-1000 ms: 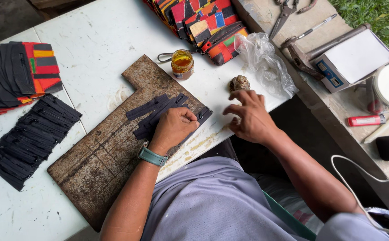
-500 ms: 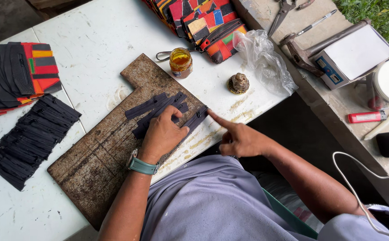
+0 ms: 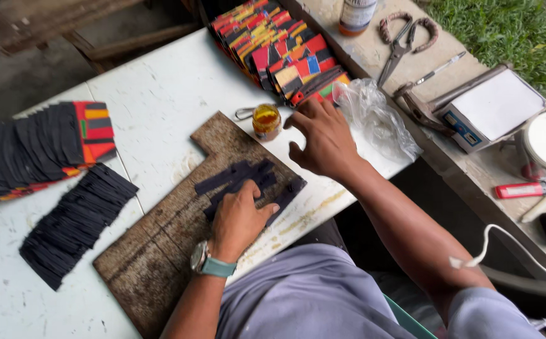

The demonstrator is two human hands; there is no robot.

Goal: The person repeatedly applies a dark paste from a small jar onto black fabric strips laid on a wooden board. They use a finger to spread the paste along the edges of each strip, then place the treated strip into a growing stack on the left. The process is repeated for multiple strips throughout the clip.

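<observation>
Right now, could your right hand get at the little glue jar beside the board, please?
Probably yes. The right hand hovers open beside the jar, and nothing lies between them. The left hand is down on the dark strips, away from the jar.

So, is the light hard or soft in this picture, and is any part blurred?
Head view: soft daylight, only faint shadows under the left hand on the wooden board; right hand slightly blurred; mild glare on the plastic bag; table edges bend slightly from the wide lens.
</observation>
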